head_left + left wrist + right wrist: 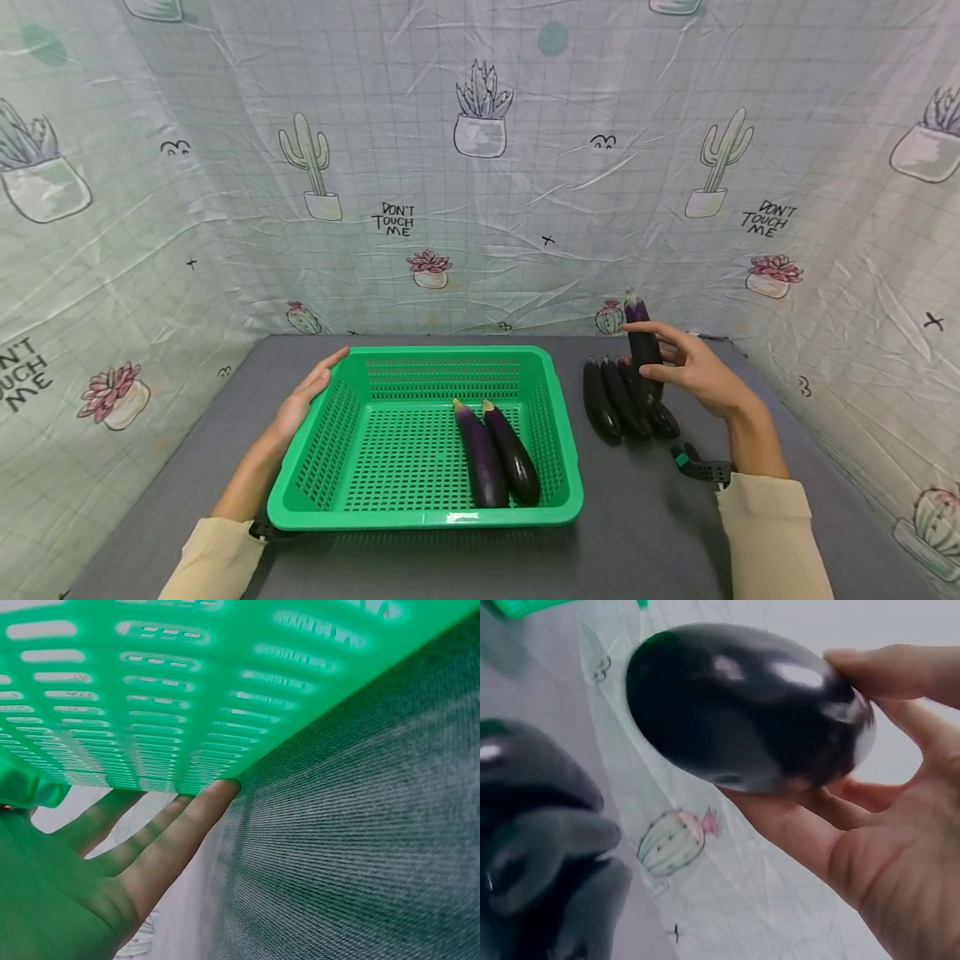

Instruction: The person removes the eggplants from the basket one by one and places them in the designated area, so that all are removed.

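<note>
My right hand (693,367) grips a dark purple eggplant (642,342) between thumb and fingers, above several other eggplants (600,404) lying side by side on the grey table. In the right wrist view the held eggplant (735,709) shows its rounded end, and the resting eggplants (540,840) lie at the left. My left hand (300,404) touches the left side of a green plastic basket (427,521). Seen from the left wrist, the left hand (112,877) has straight fingers against the slotted wall. Two eggplants (480,458) lie in the basket's right part.
The grey tabletop (630,533) extends around the basket. Behind it and along both sides hangs a pale curtain (480,208) printed with cacti and lettering. A dark strap (705,467) circles the right wrist.
</note>
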`<state>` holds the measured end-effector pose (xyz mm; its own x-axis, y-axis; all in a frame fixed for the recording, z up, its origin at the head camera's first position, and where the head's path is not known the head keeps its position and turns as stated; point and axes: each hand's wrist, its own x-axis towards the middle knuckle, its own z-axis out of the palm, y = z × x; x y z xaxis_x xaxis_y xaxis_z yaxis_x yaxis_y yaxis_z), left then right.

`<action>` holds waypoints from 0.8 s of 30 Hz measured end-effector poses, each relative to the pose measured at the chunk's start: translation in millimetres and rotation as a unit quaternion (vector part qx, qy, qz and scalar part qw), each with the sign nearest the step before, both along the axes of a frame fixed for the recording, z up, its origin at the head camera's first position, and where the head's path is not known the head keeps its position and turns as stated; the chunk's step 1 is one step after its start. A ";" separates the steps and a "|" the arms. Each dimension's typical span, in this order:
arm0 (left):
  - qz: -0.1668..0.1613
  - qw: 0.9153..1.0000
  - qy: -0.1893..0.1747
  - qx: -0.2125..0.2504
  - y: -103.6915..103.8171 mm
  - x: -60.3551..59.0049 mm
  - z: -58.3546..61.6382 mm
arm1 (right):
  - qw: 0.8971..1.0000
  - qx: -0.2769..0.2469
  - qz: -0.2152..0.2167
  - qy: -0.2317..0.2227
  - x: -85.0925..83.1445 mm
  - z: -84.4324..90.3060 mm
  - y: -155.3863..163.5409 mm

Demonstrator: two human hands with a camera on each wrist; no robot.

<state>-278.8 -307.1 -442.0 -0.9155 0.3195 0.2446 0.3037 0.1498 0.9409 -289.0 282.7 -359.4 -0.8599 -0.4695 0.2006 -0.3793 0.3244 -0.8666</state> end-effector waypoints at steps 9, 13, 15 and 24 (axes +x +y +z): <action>0.003 1.000 0.005 -0.002 -0.1 -1.6 -0.9 | 1.000 -0.016 -0.005 -0.022 -1.2 -3.1 25.2; -0.007 1.000 0.011 0.015 -0.8 -2.1 -2.3 | 1.000 -0.002 -0.013 -0.025 -1.4 -4.2 33.1; -0.009 1.000 0.012 0.018 -1.2 -2.5 -3.0 | 1.000 0.007 -0.020 -0.021 -1.0 -5.2 36.3; -0.015 1.000 0.012 0.024 -1.4 -2.8 -2.7 | 0.995 0.062 -0.074 0.024 1.1 -10.8 46.7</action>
<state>-281.7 -308.5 -444.6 -0.8995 0.3338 0.2818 0.3295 0.0948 0.9394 -287.8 329.3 -370.2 -0.9122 -0.3620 0.1920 -0.3596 0.4825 -0.7987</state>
